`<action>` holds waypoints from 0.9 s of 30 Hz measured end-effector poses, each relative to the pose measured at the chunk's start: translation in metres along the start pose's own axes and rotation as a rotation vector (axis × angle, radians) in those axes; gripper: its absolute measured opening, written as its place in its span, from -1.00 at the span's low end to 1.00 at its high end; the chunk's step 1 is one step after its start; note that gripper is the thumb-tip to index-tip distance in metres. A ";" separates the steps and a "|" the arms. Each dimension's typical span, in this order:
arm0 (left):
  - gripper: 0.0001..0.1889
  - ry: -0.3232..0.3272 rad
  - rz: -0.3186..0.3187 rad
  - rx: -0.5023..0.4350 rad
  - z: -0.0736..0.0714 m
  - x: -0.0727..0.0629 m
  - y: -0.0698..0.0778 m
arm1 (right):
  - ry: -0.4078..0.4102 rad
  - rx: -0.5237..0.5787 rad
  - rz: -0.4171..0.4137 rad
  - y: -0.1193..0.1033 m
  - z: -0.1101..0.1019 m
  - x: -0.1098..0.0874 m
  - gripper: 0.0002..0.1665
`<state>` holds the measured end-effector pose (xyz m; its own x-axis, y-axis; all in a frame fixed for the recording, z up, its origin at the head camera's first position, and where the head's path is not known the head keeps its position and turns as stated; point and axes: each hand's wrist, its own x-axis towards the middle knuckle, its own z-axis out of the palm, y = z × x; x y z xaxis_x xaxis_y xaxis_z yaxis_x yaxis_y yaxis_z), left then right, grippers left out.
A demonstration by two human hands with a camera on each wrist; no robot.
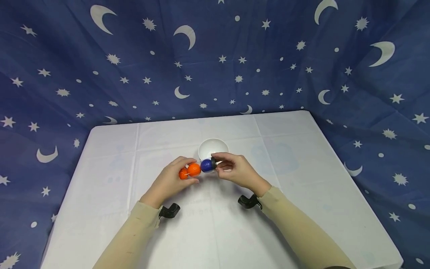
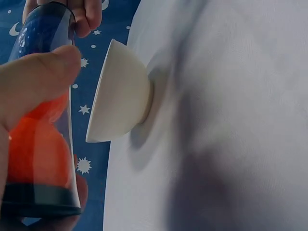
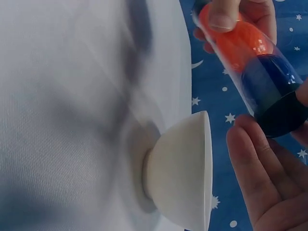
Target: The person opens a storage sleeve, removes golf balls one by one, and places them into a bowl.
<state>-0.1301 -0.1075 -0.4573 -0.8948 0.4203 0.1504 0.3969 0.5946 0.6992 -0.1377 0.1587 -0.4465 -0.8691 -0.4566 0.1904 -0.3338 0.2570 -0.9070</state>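
Observation:
A clear tube (image 3: 246, 44) with two orange balls (image 1: 194, 169) and one blue ball (image 1: 206, 165) inside lies almost level in the air above the table, between both hands. My left hand (image 1: 170, 182) grips its orange end, thumb laid along the near side in the left wrist view. At the blue end, my right hand (image 1: 240, 171) pinches the dark cap (image 3: 281, 115) between thumb and fingers. Another dark cap (image 2: 41, 201) closes the orange end. Just behind the tube stands a white bowl (image 1: 213, 145), upright on the table; its inside is partly hidden in the head view.
A white cloth (image 1: 188, 235) covers the table, with fold lines running across it. Behind and beside it hangs a blue curtain (image 1: 215, 48) with moons and stars. Black camera mounts (image 1: 170, 211) sit on both wrists, below the sleeves.

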 end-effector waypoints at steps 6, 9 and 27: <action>-0.40 0.058 0.034 0.007 0.002 0.000 0.000 | 0.005 -0.091 -0.006 0.000 0.002 0.001 -0.41; -0.40 0.054 0.046 -0.008 0.002 0.001 0.000 | 0.019 -0.189 -0.033 0.000 0.004 0.000 -0.42; -0.43 -0.037 -0.060 -0.131 0.001 0.001 -0.011 | -0.010 -0.226 -0.052 -0.004 0.000 -0.004 -0.46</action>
<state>-0.1351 -0.1134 -0.4659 -0.9069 0.4134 0.0811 0.3106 0.5261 0.7917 -0.1329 0.1592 -0.4434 -0.8453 -0.4822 0.2300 -0.4523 0.4169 -0.7884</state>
